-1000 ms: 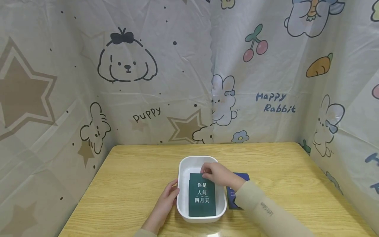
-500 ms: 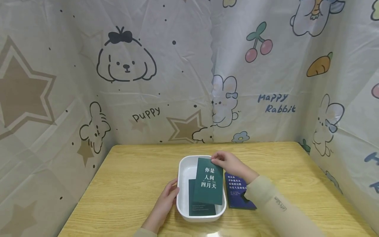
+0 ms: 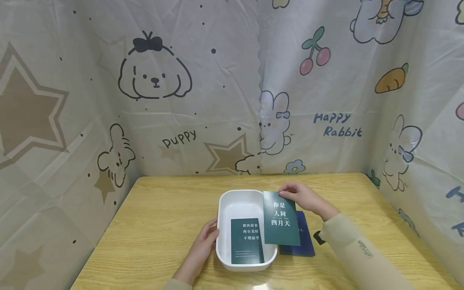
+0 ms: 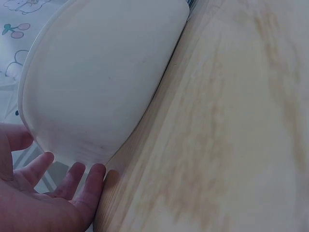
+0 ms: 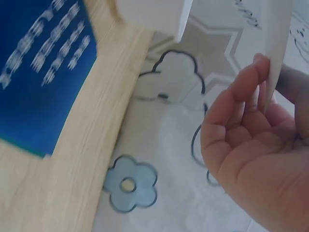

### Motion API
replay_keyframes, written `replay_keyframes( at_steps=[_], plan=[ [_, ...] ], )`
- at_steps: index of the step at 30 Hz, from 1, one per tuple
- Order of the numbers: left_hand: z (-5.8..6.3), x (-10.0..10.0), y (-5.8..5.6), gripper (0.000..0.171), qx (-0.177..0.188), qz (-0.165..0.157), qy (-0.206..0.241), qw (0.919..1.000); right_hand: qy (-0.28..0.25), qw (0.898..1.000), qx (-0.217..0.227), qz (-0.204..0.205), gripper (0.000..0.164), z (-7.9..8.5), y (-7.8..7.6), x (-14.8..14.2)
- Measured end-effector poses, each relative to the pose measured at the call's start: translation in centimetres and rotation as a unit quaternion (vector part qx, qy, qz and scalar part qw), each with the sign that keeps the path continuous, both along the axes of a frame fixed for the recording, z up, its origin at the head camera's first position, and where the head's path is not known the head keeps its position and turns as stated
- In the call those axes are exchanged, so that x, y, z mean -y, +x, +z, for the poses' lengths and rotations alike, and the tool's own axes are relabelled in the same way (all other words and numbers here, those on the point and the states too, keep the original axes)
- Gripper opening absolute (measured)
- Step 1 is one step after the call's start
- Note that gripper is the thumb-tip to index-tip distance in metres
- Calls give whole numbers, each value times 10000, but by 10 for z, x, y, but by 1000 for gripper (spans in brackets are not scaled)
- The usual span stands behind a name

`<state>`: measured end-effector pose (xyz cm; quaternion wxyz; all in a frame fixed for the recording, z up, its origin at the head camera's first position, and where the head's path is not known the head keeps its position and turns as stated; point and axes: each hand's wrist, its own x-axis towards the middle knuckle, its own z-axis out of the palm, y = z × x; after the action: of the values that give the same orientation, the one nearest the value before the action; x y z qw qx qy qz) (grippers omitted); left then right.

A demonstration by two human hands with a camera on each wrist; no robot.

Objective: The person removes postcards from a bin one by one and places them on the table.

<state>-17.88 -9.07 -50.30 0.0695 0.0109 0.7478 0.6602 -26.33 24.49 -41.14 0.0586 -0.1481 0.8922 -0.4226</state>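
My right hand [image 3: 299, 195] pinches a dark green card [image 3: 282, 217] with white Chinese characters by its top edge. The card hangs over the right rim of a white plastic bin [image 3: 224, 201], its right part overlapping blue cards [image 3: 306, 239] on the table. In the right wrist view, thumb and fingers of the right hand [image 5: 256, 130] meet on the card [image 5: 276, 48], seen edge-on. Inside the bin lies another dark green card [image 3: 246, 241] with white text. My left hand [image 3: 203, 245] rests its fingertips against the bin's left outer wall, with the wall [image 4: 106, 82] large in the left wrist view.
The bin stands on a yellow wood-grain table [image 3: 174, 205]. Behind and beside the table hangs a white curtain [image 3: 217, 80] with cartoon prints. A black wrist strap part [image 3: 319, 237] shows by the right sleeve.
My right hand has lifted the top green card out of the bin and carried it right, over the blue cards. This uncovers the second green card. The left hand has stayed at the bin.
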Motion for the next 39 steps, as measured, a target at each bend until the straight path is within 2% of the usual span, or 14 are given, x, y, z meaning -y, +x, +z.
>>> replay_keyframes(
  at_steps=[8,16,22,29,39],
  plan=[
    [0,-2,1,48,55,40,-53,10000,318,9994,-50,148,25,-13,-4,-39],
    [0,-1,0,47,28,76,-8,10000,306,9994,157,51,27,-34,-11,-60],
    [1,-2,1,47,71,63,-43,9999,355,9991,209,127,27,-47,-13,-63],
    [-1,-2,0,47,108,64,-78,9999,470,9983,27,347,25,-49,-13,-55],
    [-1,-2,0,46,65,104,-88,9999,695,9966,444,-62,19,-64,-19,-49]
  ],
)
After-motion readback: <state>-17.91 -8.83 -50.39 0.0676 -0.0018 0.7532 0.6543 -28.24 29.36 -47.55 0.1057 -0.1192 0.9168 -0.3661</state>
